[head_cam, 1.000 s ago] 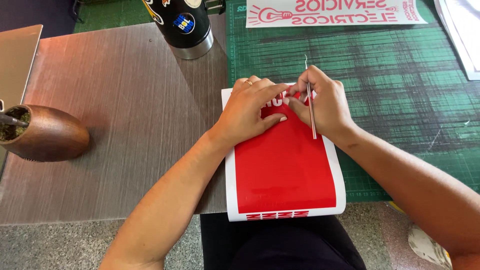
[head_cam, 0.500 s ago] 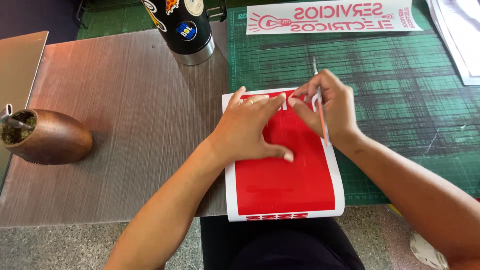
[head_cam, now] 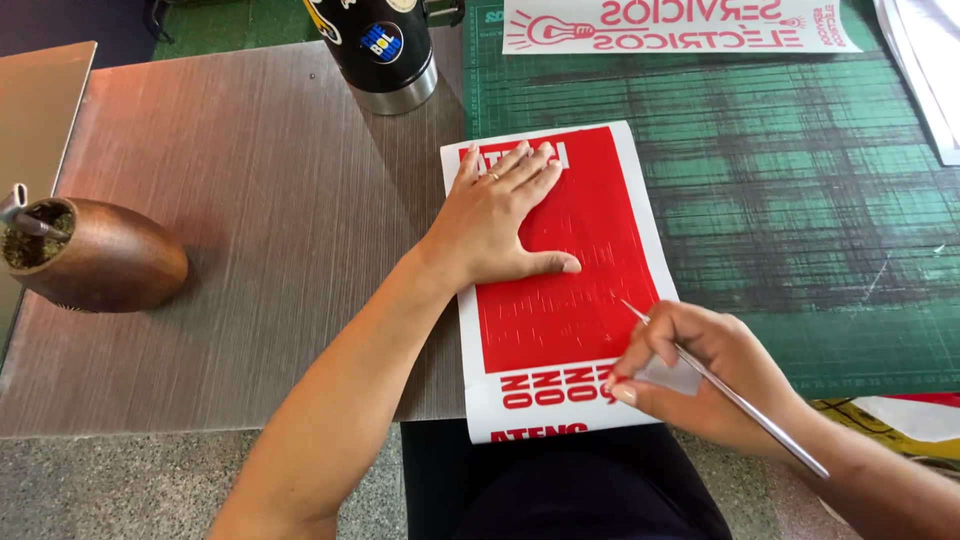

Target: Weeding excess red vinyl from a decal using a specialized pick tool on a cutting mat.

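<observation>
Head view shows the left hand (head_cam: 500,225) spread flat, pinning the red sheet (head_cam: 560,285) across table and green mat (head_cam: 800,200), steadying it while right hand (head_cam: 700,375) fingers pinch a thin tool (head_cam: 730,395) at its lower edge.

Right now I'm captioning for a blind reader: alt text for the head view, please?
A left hand presses flat on a red vinyl sheet while the right hand holds a thin metal tool at its lower edge, over a green cutting mat.

table (head_cam: 250,200) brushed brown | on it: green cutting mat (head_cam: 800,200), black tumbler (head_cam: 385,50), wooden gourd cup (head_cam: 95,255), perhaps mate
</observation>
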